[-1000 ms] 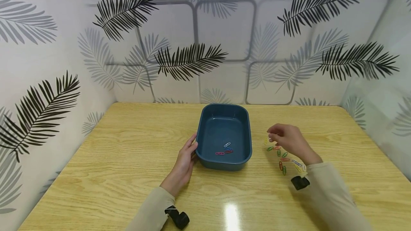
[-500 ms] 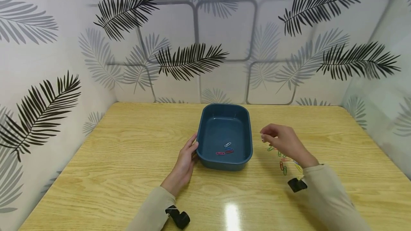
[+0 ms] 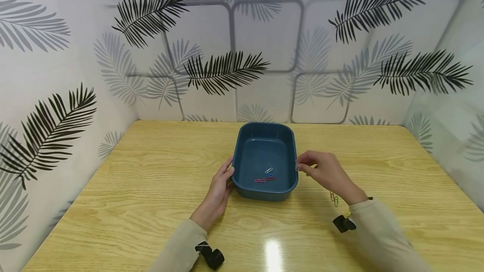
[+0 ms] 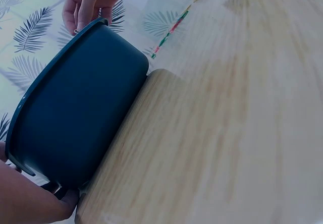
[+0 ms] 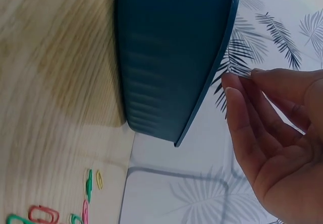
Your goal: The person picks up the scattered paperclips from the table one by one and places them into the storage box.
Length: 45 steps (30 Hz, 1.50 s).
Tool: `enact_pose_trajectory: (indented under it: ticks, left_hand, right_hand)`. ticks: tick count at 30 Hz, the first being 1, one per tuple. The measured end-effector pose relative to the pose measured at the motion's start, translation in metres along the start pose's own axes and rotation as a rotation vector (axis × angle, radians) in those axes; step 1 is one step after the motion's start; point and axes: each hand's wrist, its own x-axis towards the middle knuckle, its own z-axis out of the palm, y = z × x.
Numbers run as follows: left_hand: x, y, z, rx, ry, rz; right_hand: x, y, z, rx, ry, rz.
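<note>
A dark blue rectangular box (image 3: 261,150) stands on the table. A white paper clip (image 3: 269,170), a pink paper clip (image 3: 259,180) and blue and red ones lie near its front end. My left hand (image 3: 216,194) holds the box by its left wall, thumb near the rim. My right hand (image 3: 327,175) is at the right rim, pinching a small pale paper clip (image 5: 239,71) between thumb and fingertips. In the right wrist view, that clip is just outside the rim. Whether it touches the rim I cannot tell.
More coloured paper clips lie on the wooden table (image 3: 151,196) right of the box, partly hidden under my right forearm. A green paper clip (image 5: 89,186) and a yellow paper clip (image 5: 99,179) show in the right wrist view. A leaf-patterned wall (image 3: 261,91) rises behind the table.
My right hand has moved left from above the loose clips to the box's right rim, carrying the small pale paper clip. My left hand and the box have stayed in place.
</note>
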Motion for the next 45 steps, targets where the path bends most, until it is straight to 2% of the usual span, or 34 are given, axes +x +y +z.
enact_pose_trajectory:
  ticks: [18,33,45]
  left_hand:
    - [0.0007,-0.0009,0.0001,0.002,0.003,-0.002]
    - [0.0019,-0.0005,0.0012,-0.008,0.019,-0.022]
    - [-0.0003,0.0009,0.0021,-0.006,0.012,-0.01]
  right_hand:
    - [-0.001,-0.0042,0.0039,-0.027,0.017,-0.046]
    - [-0.002,-0.0059,0.0026,-0.037,0.008,-0.041]
    - [-0.0021,-0.004,0.0028,-0.046,0.008,-0.052]
